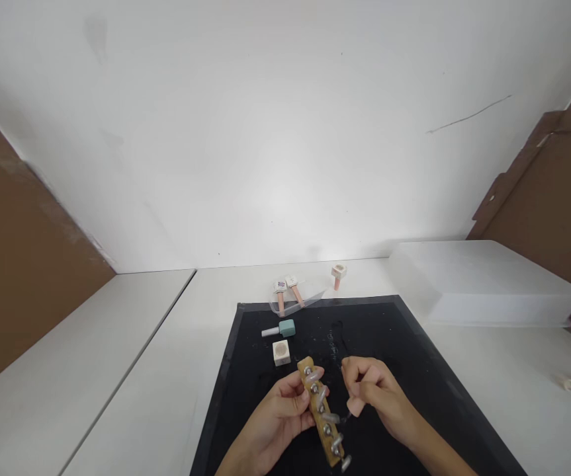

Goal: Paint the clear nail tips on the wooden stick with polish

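My left hand (274, 413) grips a wooden bar (325, 433) that tilts down to the right. Along the bar, several metal studs carry pale, translucent nail tips (331, 418). In my right hand (384, 396), closed fingers hold a nail polish brush (355, 405) by its pink cap. Its dark bristle end points left, close to a nail tip in the middle of the bar; whether they touch, I cannot tell. Just beyond my left hand stands a white cube-shaped bottle (281, 354). A green nail polish bottle (288, 328) with a pale cap lies on its side behind it.
A black mat (364, 324) covers the white table. At its far edge, two pink-capped bottles (296, 294) lie by a clear plastic tray (315, 297); another pink-capped bottle (339, 272) is to the right. A white box (488, 284) and small cream rings (569, 383) are at right.
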Tool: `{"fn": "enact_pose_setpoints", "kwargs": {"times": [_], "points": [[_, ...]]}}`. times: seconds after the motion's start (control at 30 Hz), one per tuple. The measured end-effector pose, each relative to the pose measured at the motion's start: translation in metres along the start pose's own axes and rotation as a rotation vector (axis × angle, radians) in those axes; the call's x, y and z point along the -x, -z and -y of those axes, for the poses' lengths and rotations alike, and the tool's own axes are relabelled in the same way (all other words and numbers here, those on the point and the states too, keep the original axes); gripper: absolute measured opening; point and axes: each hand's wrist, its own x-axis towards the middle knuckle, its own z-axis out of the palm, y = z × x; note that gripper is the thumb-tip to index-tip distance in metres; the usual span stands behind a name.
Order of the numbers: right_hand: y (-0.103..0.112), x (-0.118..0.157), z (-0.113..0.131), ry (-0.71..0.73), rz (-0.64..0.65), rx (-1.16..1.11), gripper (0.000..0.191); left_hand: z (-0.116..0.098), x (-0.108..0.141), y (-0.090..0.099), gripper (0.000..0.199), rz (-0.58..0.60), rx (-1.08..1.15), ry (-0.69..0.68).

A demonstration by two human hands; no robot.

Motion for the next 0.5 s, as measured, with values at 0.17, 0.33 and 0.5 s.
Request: {"fn": "enact_pose_setpoints", "kwargs": {"times": [0.17,0.33,0.5], "points": [[0.0,0.0005,0.0,0.05,0.01,0.0,0.022,0.0,-0.0008,0.0013,0.028,0.007,0.009,0.008],[-0.0018,0.0,0.0052,0.08,0.042,0.062,0.021,0.0009,-0.0013,0.0015,0.027,-0.001,0.011,0.006],[-0.0017,-0.0003,0.0053,0.047,0.027,0.078,0.02,0.0006,-0.0012,0.0012,0.028,-0.002,0.012,0.01]]}}
